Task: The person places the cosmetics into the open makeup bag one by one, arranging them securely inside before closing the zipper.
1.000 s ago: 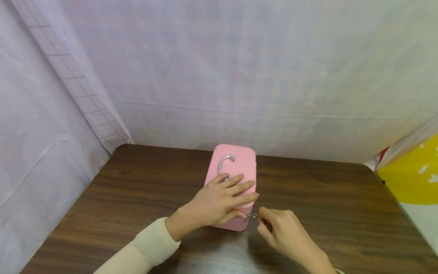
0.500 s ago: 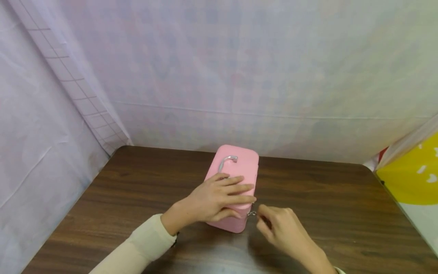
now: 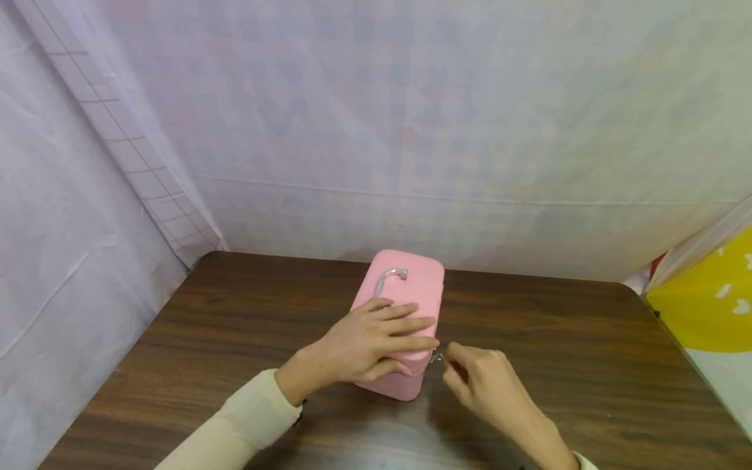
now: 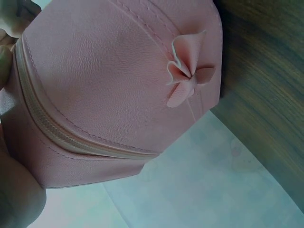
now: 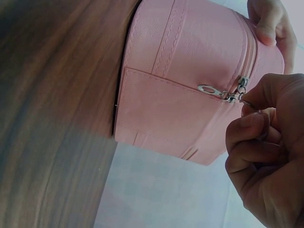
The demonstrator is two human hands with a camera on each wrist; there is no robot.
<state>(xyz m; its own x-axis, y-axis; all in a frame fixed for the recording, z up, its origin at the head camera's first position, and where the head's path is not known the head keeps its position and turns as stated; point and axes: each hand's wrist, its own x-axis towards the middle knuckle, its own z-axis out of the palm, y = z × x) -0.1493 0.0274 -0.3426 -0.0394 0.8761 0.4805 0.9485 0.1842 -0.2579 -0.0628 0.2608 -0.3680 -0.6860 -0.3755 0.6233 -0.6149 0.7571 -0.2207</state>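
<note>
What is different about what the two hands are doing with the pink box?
The left hand lies flat on top of the pink leather zip-up case, fingers straight; the right hand is curled beside it. The left presses the lid; the right pinches the small silver zipper pull. Both touch the same case.

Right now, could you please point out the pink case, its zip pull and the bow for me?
case (image 3: 418,287), head view, bare top of the lid.
zip pull (image 5: 212,90), right wrist view, metal tab by the right hand.
bow (image 4: 186,78), left wrist view, its knot.
</note>
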